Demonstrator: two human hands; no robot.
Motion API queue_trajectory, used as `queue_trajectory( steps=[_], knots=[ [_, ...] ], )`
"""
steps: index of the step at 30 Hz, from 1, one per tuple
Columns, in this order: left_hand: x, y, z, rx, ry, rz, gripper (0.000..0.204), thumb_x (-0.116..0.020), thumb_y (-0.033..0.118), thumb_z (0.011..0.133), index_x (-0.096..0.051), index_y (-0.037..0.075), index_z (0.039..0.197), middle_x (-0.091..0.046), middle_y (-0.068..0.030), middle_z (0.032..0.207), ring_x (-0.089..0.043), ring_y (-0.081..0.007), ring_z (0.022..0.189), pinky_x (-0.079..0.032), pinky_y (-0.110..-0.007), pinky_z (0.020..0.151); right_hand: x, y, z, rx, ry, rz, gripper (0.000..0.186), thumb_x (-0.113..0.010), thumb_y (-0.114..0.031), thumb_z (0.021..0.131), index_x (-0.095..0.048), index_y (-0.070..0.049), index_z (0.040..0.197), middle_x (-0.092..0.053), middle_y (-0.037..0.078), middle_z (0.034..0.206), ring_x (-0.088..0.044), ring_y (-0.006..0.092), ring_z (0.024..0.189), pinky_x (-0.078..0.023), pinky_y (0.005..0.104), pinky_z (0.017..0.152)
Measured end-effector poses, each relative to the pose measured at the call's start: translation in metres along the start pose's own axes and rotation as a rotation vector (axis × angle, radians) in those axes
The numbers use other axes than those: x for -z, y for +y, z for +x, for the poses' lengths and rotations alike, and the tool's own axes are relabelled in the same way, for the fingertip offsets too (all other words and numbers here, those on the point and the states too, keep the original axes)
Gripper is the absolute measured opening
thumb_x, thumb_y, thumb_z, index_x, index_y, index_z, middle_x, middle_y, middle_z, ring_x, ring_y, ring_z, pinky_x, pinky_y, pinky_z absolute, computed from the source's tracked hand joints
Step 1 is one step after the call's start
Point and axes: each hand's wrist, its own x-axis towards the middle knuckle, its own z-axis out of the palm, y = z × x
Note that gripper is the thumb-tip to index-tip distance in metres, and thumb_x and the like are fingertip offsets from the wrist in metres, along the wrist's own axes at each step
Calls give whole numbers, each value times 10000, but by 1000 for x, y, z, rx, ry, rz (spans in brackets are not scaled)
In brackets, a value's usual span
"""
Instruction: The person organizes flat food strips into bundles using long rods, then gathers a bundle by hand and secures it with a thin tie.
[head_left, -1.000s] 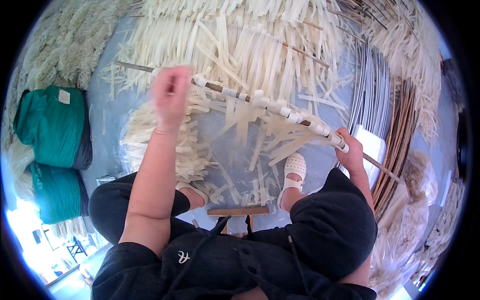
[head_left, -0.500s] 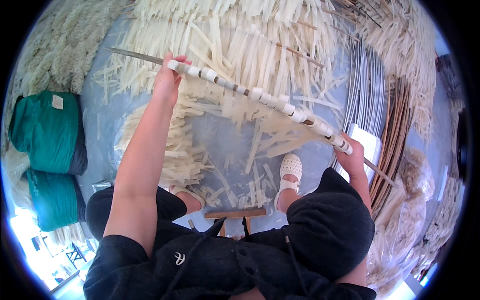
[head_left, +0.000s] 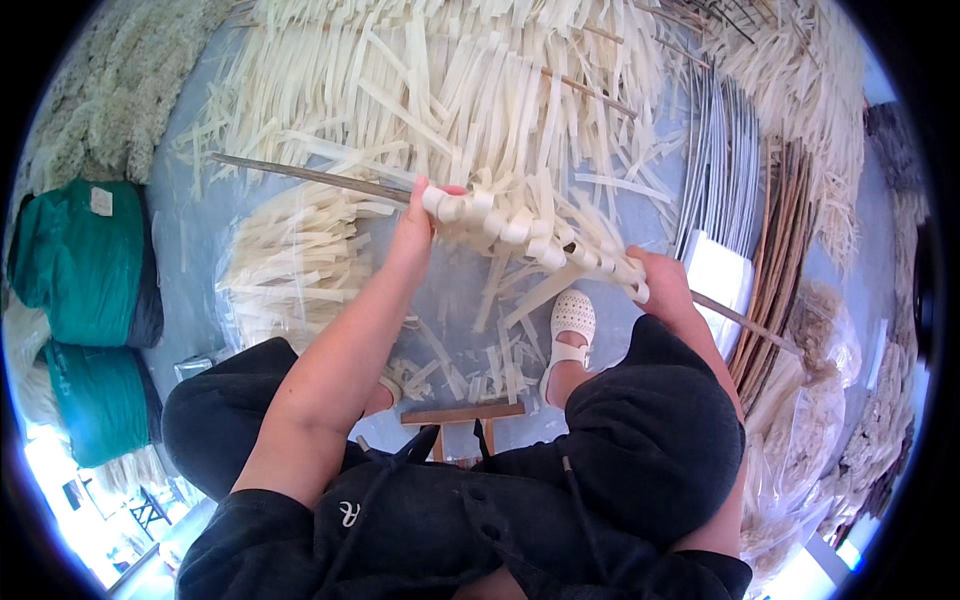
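A long thin wooden stick (head_left: 300, 172) slants across in front of me, its left end higher than its right. Pale cream flat strips (head_left: 515, 228) loop over its middle part and hang below it, crowded together. Around the stick, at the left end of the loops, my left hand (head_left: 415, 225) is closed. My right hand (head_left: 662, 283) closes on it at the right end of the loops, above my right knee. Bare stick sticks out past both hands. Some fingers are hidden behind the strips.
Rows of similar strips (head_left: 330, 90) cover the floor ahead, with a pile (head_left: 290, 265) at left. Grey rods (head_left: 722, 160) and brown sticks (head_left: 775, 260) lie at right beside a white board (head_left: 715, 275). Green bundles (head_left: 85, 265) stand at far left. A wooden stool (head_left: 462, 413) is below me.
My hands have come closer together along the stick, the left one moving right and down. The loops between them are now bunched tighter, covering the gaps seen before.
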Motion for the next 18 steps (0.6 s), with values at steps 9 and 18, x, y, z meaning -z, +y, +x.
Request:
queue_trajectory(
  steps=[9, 18],
  knots=[
    [-15, 83, -38, -196, 274, 102, 873, -296, 729, 913, -588, -18, 1258, -608, -147, 1233, -545, -220, 1171, -380, -336, 1024, 66, -47, -5, 91, -376, 742, 312, -708, -114, 799, -661, -11, 1090, -722, 80, 940, -670, 218, 884, -503, 339, 833],
    [90, -9, 35, 389, 125, 702, 751, -526, 644, 875, -569, 5, 1269, -601, -220, 1177, -563, -321, 1132, -415, -388, 986, -75, 57, 21, -41, -491, 431, 303, -699, -329, 856, -654, -32, 896, -546, 14, 642, -502, 116, 573, -417, 288, 549]
  ],
)
